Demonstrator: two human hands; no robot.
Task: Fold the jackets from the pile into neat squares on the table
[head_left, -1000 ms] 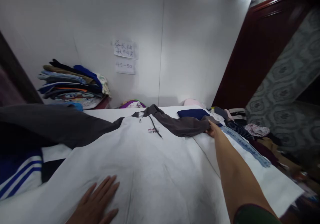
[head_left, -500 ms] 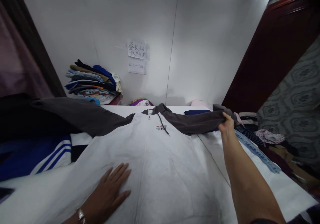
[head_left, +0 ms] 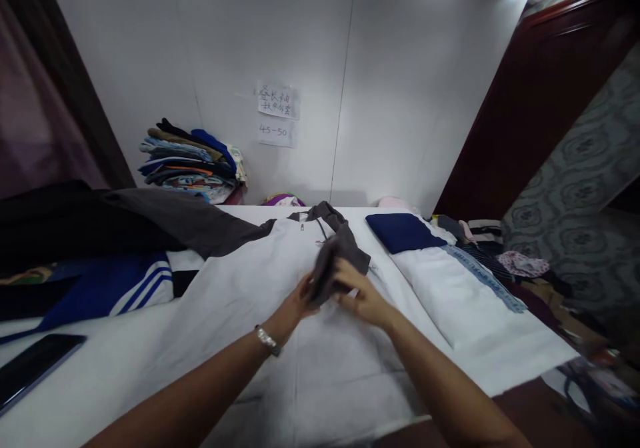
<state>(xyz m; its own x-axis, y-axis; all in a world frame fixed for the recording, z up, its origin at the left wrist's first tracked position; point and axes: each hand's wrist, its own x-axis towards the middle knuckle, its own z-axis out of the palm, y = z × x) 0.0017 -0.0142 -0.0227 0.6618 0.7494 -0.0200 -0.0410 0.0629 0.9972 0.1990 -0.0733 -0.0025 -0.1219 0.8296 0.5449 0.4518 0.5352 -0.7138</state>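
A white zip jacket (head_left: 235, 295) with dark grey sleeves and a grey hood lies spread on the white table. Its sleeve on the right (head_left: 326, 268) is folded inward over the chest. My left hand (head_left: 295, 308), with a silver watch or bracelet at the wrist, is closed round the end of that sleeve. My right hand (head_left: 367, 295) grips the same sleeve from the other side, its fingers bent and slightly blurred. The other grey sleeve (head_left: 200, 221) stretches out to the left over dark clothing.
A folded navy garment (head_left: 403, 231) and a white garment (head_left: 450, 285) lie to the right. Stacked clothes (head_left: 193, 161) stand at the back left. A phone (head_left: 37, 365) rests at the left, near blue striped clothing (head_left: 125, 288). Handwritten paper signs (head_left: 278, 115) hang on the wall.
My right hand has brought the right sleeve inward across the jacket's front. My left hand has lifted off the white fabric and taken hold of the sleeve too. The view has shifted slightly.
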